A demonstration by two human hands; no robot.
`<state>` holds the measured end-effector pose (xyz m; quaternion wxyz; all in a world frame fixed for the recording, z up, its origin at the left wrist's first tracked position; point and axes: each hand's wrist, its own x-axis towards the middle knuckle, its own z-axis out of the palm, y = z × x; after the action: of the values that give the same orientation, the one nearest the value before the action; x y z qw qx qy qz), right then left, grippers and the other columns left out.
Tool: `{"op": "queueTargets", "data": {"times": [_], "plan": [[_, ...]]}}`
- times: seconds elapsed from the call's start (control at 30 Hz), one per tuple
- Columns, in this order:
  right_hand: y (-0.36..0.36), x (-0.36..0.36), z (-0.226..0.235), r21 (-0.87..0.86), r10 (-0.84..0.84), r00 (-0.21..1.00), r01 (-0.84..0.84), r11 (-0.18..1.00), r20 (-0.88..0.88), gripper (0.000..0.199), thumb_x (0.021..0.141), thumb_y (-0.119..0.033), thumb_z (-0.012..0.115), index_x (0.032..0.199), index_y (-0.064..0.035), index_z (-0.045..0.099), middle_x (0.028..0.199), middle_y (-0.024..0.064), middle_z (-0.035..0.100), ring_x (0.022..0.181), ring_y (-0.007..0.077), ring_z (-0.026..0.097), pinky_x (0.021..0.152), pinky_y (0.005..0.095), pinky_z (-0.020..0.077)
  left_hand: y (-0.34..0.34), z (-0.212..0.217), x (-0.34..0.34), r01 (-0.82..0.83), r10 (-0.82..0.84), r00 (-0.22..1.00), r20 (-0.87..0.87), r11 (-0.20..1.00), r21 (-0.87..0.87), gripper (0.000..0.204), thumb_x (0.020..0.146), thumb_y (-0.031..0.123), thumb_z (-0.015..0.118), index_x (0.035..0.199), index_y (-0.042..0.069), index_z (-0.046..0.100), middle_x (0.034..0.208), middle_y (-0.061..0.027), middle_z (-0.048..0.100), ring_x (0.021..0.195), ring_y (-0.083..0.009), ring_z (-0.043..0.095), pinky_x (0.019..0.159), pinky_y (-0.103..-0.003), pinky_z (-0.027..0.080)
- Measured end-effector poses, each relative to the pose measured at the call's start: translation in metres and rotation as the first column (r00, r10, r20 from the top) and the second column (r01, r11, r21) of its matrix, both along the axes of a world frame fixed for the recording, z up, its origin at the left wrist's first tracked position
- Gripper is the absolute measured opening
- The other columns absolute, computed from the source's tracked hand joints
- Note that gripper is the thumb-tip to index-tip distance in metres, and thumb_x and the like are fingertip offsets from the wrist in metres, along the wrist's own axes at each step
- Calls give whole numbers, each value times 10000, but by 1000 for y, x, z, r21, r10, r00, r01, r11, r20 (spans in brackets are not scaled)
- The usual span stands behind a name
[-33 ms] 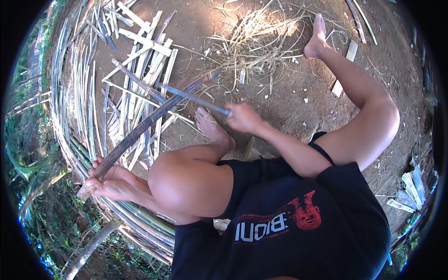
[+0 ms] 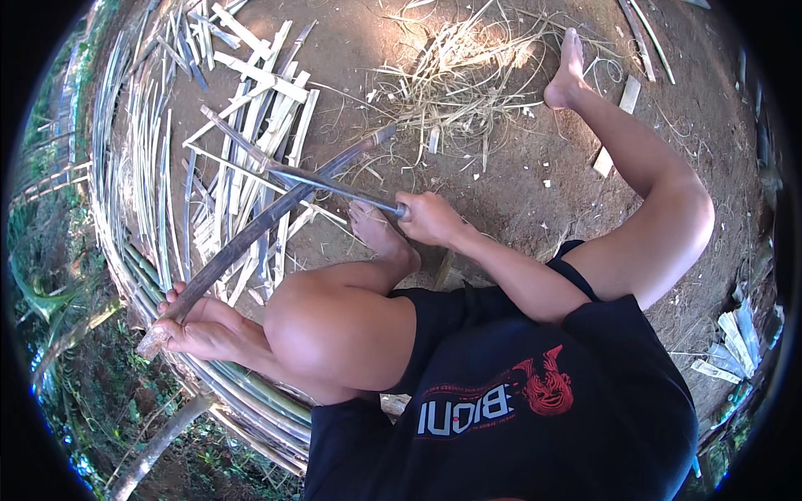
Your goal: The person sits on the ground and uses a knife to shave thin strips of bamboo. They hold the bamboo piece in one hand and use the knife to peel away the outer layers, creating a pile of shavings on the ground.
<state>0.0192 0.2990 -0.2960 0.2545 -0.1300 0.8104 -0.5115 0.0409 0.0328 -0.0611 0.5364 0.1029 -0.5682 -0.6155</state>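
Within left hand (image 2: 209,327), dark pole (image 2: 261,225), slanting lengthwise toward upper right

Ahead on the ground (image 2: 501,209) we see a heap of shavings (image 2: 468,75), with a pile of strips (image 2: 247,179) to its left and a board (image 2: 618,125) to its right (just beyond the right leg (image 2: 626,150)). From our left hand (image 2: 200,324), a stick (image 2: 242,242) runs forward above the strips; from our right hand (image 2: 430,220), a knife (image 2: 355,192) crosses it.
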Motion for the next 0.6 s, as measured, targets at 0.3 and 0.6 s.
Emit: {"op": "queueTargets", "data": {"times": [0.3, 0.6], "plan": [[18, -11, -37, 130, -42, 991, 25, 991, 126, 216, 792, -128, 568, 960, -21, 652, 801, 227, 665, 741, 392, 657, 725, 477, 516, 15, -6, -2, -179, 179, 984, 23, 984, -4, 252, 1006, 246, 476, 982, 2, 415, 857, -88, 486, 754, -226, 474, 736, -392, 468], [20, -21, -2, 92, -94, 970, 75, 993, 226, 222, 841, -165, 543, 982, -12, 619, 802, 247, 653, 768, 373, 660, 719, 477, 509, 34, 5, -16, -37, 46, 995, 88, 994, -105, 373, 1007, 270, 486, 1250, 5, 385, 1153, -184, 569, 1050, -262, 566, 945, -404, 479]]}}
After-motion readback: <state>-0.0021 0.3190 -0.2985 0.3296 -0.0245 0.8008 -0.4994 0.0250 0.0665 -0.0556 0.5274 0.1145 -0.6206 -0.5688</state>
